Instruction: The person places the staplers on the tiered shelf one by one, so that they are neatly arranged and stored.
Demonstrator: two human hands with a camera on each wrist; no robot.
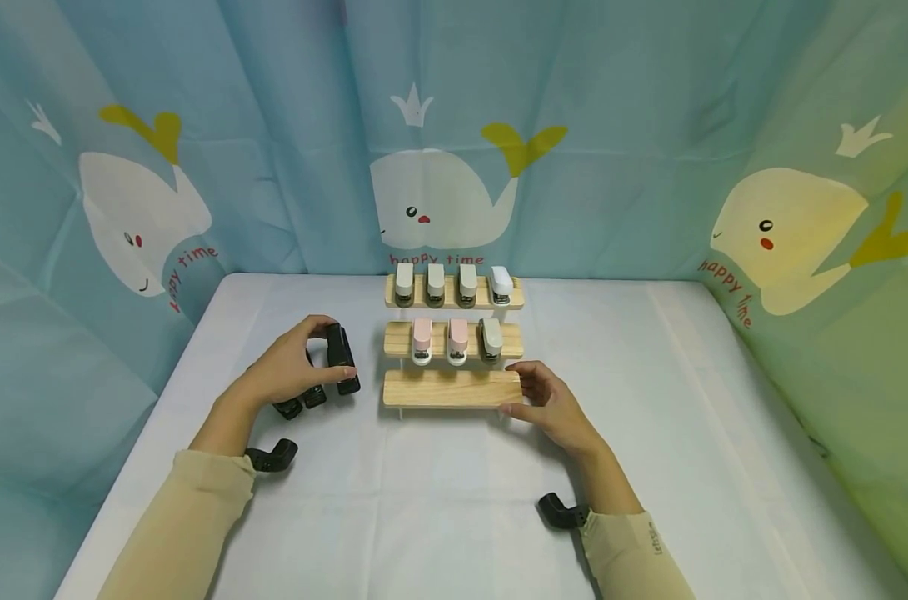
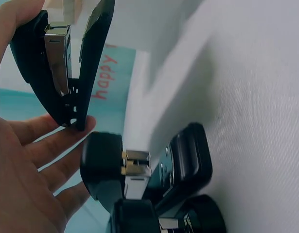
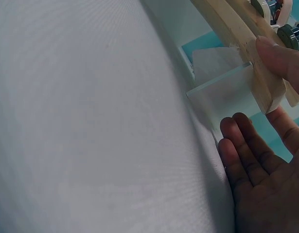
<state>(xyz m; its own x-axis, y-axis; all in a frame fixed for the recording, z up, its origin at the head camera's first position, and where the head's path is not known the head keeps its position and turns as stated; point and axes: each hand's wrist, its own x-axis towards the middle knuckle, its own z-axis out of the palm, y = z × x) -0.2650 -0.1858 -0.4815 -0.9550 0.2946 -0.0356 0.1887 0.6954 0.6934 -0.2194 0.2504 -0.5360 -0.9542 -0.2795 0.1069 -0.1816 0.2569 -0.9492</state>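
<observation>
Between the thumb and fingertips of my left hand [image 1: 285, 365] is a black stapler [image 1: 341, 358], pinched by its two ends. The left wrist view shows this stapler [image 2: 66, 63] from the side, its metal magazine between the two black arms. Two more black staplers [image 2: 139, 165] stand side by side on the table, close by that hand. My right hand [image 1: 555, 408] grips the right end of the bottom step [image 1: 454, 390] of a wooden three-step display stand. In the right wrist view, the thumb lies on the board [image 3: 266, 87] and the other fingers are by its end and clear support.
On the stand's top step [image 1: 484, 292] are three grey staplers [image 1: 435, 285] and a white one [image 1: 501, 285]. Two pink staplers [image 1: 457, 340] and a grey one [image 1: 491, 338] occupy the middle step. A blue whale-print curtain [image 1: 611, 208] hangs around the white table [image 1: 439, 500].
</observation>
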